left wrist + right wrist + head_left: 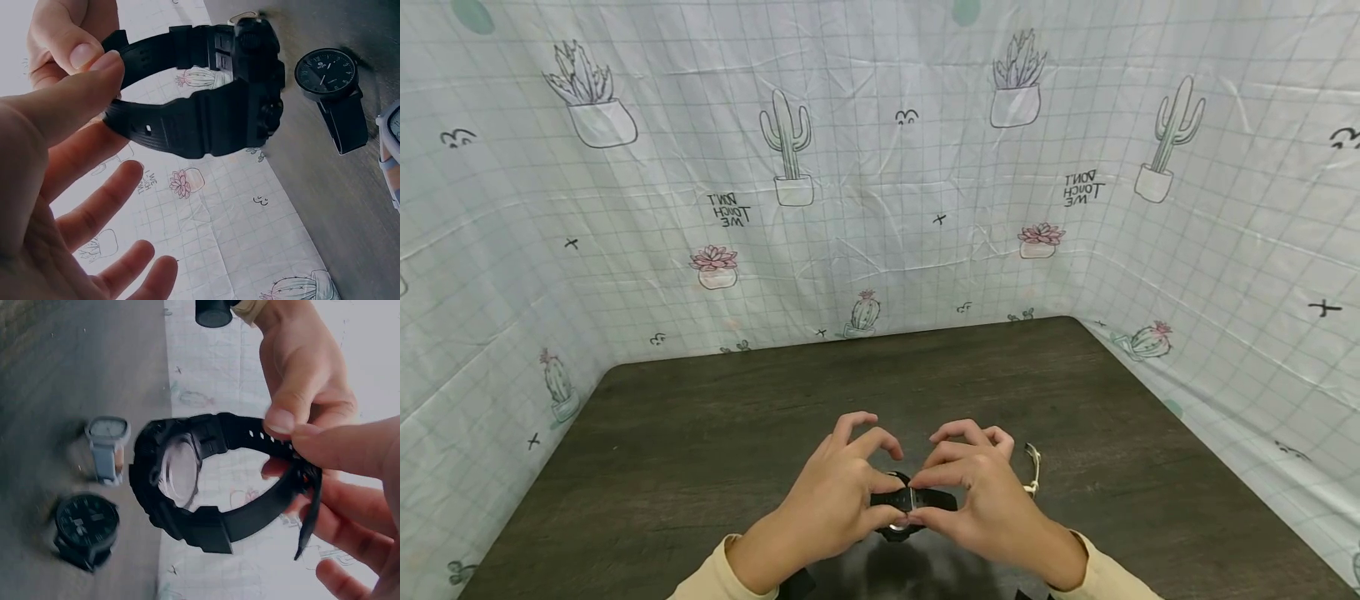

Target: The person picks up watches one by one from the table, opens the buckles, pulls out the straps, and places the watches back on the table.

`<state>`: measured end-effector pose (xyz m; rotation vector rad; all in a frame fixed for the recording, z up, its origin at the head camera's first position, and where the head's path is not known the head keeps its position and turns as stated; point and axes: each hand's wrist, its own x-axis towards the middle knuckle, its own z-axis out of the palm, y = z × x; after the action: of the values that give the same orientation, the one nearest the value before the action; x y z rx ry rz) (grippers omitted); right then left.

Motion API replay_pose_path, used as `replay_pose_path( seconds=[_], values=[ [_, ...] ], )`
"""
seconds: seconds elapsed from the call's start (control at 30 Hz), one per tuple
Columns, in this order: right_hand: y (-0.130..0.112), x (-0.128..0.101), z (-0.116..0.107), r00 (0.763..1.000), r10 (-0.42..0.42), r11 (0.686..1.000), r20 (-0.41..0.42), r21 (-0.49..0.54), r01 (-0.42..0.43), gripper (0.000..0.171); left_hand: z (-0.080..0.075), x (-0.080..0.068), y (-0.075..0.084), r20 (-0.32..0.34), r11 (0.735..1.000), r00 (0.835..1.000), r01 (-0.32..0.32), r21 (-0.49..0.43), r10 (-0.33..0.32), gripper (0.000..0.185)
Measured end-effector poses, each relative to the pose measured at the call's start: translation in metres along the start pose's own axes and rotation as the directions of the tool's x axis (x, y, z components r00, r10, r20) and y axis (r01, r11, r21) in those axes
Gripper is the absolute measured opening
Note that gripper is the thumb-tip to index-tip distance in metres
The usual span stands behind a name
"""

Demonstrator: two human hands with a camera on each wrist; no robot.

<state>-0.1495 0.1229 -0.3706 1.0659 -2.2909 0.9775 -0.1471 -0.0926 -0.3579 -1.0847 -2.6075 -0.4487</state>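
A chunky black wristwatch [936, 499] with a rubber strap is held up between both hands, its strap joined in a loop. My left hand [833, 500] pinches one side of the strap by the buckle between thumb and index finger. From the other side, my right hand [988, 496] pinches the strap beside it, the two thumbs close together. The other fingers of both hands are spread or bent away from the strap. In the right wrist view the metal case back [180, 472] faces inside the loop, and the free strap end [308, 525] sticks out past the right fingers.
On the dark wood table [737, 417] lie a black round-dial watch [326, 72] and a pale watch [107, 444]. A thin cream cord-like item [1033, 469] lies right of the right hand. Cactus-printed white cloth [880, 183] walls the table at back and sides.
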Motion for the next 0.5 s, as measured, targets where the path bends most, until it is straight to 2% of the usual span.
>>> replay_pose_path(
  seconds=[0.27, 0.5],
  values=[
    [-0.0003, -0.0036, 0.004, 0.997, -0.004, 1.0, -0.078, 0.001, 0.004, 0.028, -0.0013, -0.0005, 0.0003, -0.013, 1.0, 1.0, 0.007, 0.006, -0.007, 0.022],
    [0.001, -0.0026, -0.0015, 0.998, -0.052, 0.999, -0.036, 0.012, 0.053, 0.027, -0.0013, -0.0011, 0.0015, -0.037, 1.0, 0.999, -0.02, 0.005, 0.02, 0.022]
  ],
)
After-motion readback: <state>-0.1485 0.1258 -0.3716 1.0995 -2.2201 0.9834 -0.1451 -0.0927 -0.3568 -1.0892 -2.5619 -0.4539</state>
